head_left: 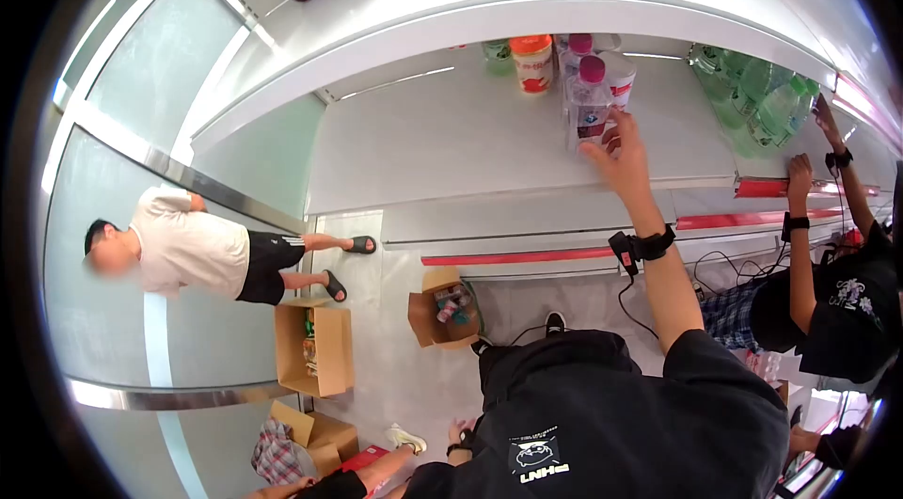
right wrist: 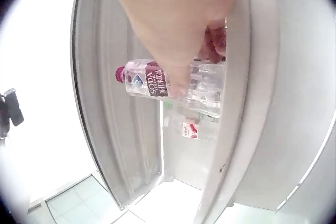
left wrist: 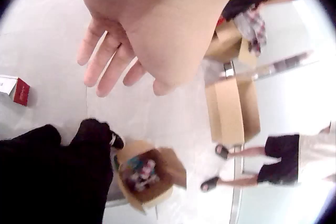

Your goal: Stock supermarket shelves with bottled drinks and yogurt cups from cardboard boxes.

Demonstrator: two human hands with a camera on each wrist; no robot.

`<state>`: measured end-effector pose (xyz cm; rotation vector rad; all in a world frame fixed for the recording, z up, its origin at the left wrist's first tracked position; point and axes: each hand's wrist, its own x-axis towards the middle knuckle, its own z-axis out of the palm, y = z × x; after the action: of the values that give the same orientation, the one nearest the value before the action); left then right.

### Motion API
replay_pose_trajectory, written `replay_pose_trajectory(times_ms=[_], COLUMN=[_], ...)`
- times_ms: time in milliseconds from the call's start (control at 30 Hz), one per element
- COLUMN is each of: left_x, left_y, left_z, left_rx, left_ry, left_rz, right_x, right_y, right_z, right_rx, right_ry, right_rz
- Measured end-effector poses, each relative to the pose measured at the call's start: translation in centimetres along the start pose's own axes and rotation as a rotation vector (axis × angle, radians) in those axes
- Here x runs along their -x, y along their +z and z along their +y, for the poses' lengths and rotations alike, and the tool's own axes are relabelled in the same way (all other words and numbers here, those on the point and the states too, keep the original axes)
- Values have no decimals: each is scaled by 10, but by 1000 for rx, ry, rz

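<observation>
My right hand (head_left: 623, 156) is at the front of the white shelf (head_left: 423, 137), thumb and curled fingers at the lower part of a clear soda water bottle (head_left: 588, 104) with a magenta cap. In the right wrist view the thumb crosses the bottle (right wrist: 142, 79) just beside its dark SODA label; the other fingers are partly hidden behind the hand. The bottle stands upright. Behind it are another magenta-capped bottle (head_left: 579, 43) and a white cup (head_left: 618, 71). My left hand (left wrist: 147, 35) hangs low over the floor, fingers relaxed, holding nothing.
An orange-lidded tub (head_left: 532, 63) and green bottles (head_left: 776, 113) share the shelf, under an upper shelf board (head_left: 451, 19). Open cartons (head_left: 423, 320) (head_left: 334, 348) stand on the floor. One person (head_left: 198, 240) stands left; another (head_left: 837, 301) reaches in at right.
</observation>
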<state>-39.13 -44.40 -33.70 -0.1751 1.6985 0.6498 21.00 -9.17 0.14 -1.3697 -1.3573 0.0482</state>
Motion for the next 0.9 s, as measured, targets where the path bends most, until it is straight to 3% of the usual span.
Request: replay_pose_trajectory(times_ms=[67,167,200,267,367,433,500,533,567,633,667,700,733,800,833,867,900], left_x=[-23,-47,-25,4,48,91,106,133,170,238,251,260,265,258,250,237,207], left_y=[42,91,110,159,209,240,262,278,294,329,343,355,361,351,349,348,344], left_z=[4,36,50,90,133,158,168,173,175,176,171,165,166,179,184,184,180], left_rx=[-59,-137,-190,-286,-308,-210,-368,-452,-544,-622,-622,-629,-632,-603,-569,-632,-634], left_ry=[29,191,295,505,769,776,1046,1243,1442,1860,1867,2012,2162,2209,2251,2120,2112], left_rz=[-102,-236,-214,-210,-241,-313,-351,-373,-402,-349,-354,-393,-429,-436,-446,-274,-271], right_x=[-2,-3,-3,-3,45,99,141,164,175,199,211,216,214,201,186,169,162], right_y=[2,-1,-1,-2,-10,-6,31,57,76,114,118,122,129,122,112,98,87], right_z=[-3,-9,-14,-23,-11,-7,-27,-34,-46,-52,-63,-76,-83,-114,-127,-142,-154], right_rx=[-111,-43,-38,-129,-199,-208,-659,-715,-866,-1058,-1211,-1367,-1372,-1398,-1399,-1359,-1313], right_ry=[67,92,91,-61,56,87,420,675,644,1131,1105,1072,1058,842,835,970,1111], right_rz=[59,33,30,213,253,102,-61,-242,-418,-713,-748,-784,-783,-854,-854,-828,-802])
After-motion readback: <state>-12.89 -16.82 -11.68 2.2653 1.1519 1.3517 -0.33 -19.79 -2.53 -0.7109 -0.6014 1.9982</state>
